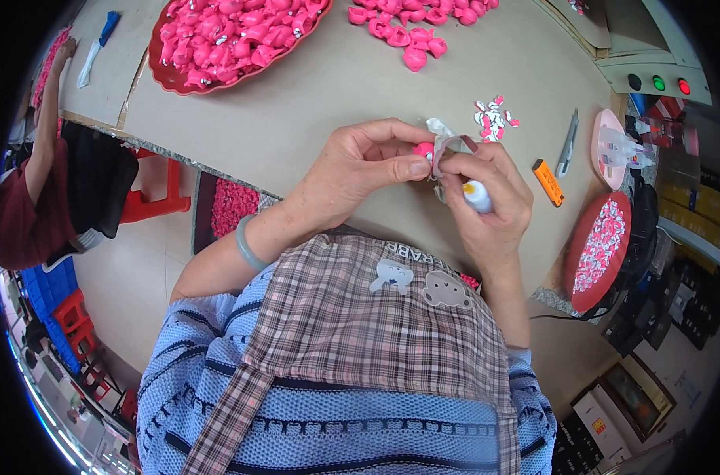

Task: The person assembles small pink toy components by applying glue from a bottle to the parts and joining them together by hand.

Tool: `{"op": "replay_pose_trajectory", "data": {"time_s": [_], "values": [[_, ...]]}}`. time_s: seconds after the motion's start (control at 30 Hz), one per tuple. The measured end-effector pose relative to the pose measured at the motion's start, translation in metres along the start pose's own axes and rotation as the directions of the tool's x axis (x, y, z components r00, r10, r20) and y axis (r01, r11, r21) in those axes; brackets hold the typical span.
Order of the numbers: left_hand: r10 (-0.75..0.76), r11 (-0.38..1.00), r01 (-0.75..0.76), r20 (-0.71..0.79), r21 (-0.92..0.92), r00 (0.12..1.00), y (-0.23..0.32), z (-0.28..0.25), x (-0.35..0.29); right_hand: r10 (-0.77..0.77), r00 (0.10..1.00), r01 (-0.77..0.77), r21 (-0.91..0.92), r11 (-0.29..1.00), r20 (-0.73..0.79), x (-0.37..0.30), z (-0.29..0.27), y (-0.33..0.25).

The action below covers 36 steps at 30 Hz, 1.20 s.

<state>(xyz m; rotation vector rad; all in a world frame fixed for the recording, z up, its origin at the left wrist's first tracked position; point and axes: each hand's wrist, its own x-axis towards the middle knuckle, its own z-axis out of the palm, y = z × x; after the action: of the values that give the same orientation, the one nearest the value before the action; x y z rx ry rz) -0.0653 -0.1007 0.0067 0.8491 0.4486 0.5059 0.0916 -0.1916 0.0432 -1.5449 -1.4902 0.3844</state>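
Observation:
My left hand (356, 166) pinches a small pink plastic part (425, 149) with a bit of white on it, between thumb and fingertips. Just beside it, my right hand (494, 186) is closed around a small white squeeze bottle (478, 199) with a yellow spot at its end. A curled strip (448, 142), brownish and white, loops around the right fingers next to the pink part; its exact kind is unclear. Both hands meet over the tabletop, and the fingers hide part of what they hold. Past them lies a scatter of tiny pink and white pieces (493, 119).
A red scalloped tray (170, 83) heaped with pink parts stands far left, with loose pink parts (415, 47) beyond. Rightward lie a grey slim tool (568, 142), a flat orange object (548, 183), a pink dish (600, 146) and a red plate (573, 289). Another person (31, 182) works at left.

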Motion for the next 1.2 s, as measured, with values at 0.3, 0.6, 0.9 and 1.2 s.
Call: {"op": "replay_pose_trajectory", "data": {"time_s": [0.3,0.6,0.9,1.2], "values": [[0.115,0.949,-0.127,0.059,0.290,0.992,0.002,0.000,-0.001,0.226,0.972,-0.235,0.232,0.944,0.066,-0.005,-0.001,0.009],[0.233,0.707,-0.290,0.174,0.645,0.957,0.009,0.003,-0.004,0.530,0.793,-0.604,0.507,0.615,0.301,-0.010,-0.003,0.017],[0.330,0.556,-0.391,0.237,0.734,0.914,0.007,0.003,0.002,0.538,0.801,-0.590,0.494,0.639,0.261,-0.014,0.003,0.022],[0.360,0.493,-0.380,0.214,0.782,0.908,0.004,0.008,0.000,0.488,0.860,-0.510,0.325,0.797,0.152,-0.016,0.005,0.021]]}}
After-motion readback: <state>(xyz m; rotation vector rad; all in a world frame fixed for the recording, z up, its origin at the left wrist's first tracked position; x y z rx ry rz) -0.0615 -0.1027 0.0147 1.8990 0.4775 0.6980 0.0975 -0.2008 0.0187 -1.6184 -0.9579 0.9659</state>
